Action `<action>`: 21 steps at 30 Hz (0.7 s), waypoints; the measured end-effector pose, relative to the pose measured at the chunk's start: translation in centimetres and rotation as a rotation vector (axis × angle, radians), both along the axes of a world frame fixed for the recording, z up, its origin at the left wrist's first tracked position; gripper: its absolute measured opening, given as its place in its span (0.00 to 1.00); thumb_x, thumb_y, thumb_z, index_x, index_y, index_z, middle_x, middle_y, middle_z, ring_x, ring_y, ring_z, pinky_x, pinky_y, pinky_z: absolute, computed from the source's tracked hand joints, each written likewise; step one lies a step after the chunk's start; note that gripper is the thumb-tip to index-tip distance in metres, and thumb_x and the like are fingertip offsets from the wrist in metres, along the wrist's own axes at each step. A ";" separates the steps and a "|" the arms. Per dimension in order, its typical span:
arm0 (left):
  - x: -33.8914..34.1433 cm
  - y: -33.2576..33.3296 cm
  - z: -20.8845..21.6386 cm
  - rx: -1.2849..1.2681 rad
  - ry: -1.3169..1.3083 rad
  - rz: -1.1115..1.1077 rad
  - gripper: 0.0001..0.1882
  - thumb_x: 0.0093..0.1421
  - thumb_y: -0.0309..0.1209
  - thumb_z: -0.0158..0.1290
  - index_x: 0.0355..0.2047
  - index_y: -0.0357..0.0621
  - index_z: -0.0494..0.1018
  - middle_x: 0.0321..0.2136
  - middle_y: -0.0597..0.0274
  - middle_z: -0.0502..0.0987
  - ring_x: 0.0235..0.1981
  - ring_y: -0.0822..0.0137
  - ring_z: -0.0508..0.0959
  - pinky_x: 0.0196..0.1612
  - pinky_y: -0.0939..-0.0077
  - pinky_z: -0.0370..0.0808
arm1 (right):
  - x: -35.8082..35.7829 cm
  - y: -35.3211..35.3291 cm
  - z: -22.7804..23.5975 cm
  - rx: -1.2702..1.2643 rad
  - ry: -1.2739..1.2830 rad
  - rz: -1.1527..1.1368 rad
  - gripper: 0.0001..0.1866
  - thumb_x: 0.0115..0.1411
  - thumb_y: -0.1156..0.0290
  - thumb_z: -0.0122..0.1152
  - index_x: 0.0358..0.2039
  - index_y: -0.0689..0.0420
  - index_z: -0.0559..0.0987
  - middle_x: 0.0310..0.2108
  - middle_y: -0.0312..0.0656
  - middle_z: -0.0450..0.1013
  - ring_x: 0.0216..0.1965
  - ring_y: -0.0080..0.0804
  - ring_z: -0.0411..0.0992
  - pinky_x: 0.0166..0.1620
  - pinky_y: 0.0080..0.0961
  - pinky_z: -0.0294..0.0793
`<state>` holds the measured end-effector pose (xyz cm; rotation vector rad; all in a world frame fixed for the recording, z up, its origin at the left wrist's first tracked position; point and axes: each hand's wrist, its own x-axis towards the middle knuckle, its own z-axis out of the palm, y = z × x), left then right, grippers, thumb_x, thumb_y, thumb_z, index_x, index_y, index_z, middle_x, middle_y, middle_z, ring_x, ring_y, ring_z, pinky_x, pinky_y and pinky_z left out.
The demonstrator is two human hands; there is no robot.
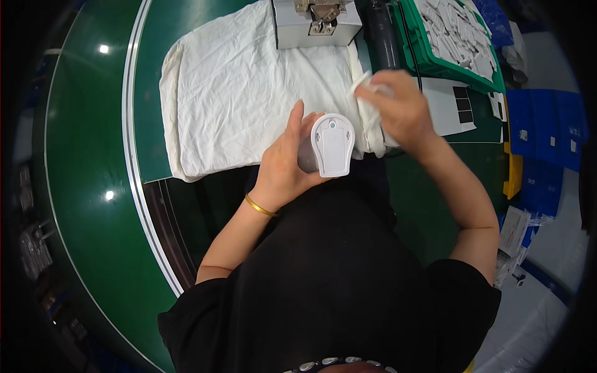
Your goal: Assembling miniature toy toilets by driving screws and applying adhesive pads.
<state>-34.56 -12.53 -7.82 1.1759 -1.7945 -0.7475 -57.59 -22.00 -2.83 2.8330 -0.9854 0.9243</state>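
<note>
Wiping time at the green worktop (93, 155).
Left hand (283, 165) clamped round small white plastic device (333, 144), held above lap; right hand (401, 112) gripping crumpled white cloth (367, 118). Best kept steady, wiped gently.

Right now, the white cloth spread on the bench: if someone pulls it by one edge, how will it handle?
The white cloth is creased and folded at its edges, so it is probably floppy and would bunch rather than slide flat. The grey metal box sits on its far end, likely pinning that part. The right hand grips a white strip beside it, which also drapes limp.
</note>
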 end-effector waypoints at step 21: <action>0.4 -1.8 3.6 0.270 1.067 -0.006 0.64 0.45 0.22 0.66 0.70 0.57 0.30 0.56 0.52 0.61 0.59 0.56 0.66 0.59 0.59 0.67 | 2.9 4.9 3.6 1.549 -0.678 0.241 0.44 0.50 0.76 0.72 0.65 0.58 0.59 0.56 0.44 0.66 0.51 0.30 0.70 0.53 0.28 0.71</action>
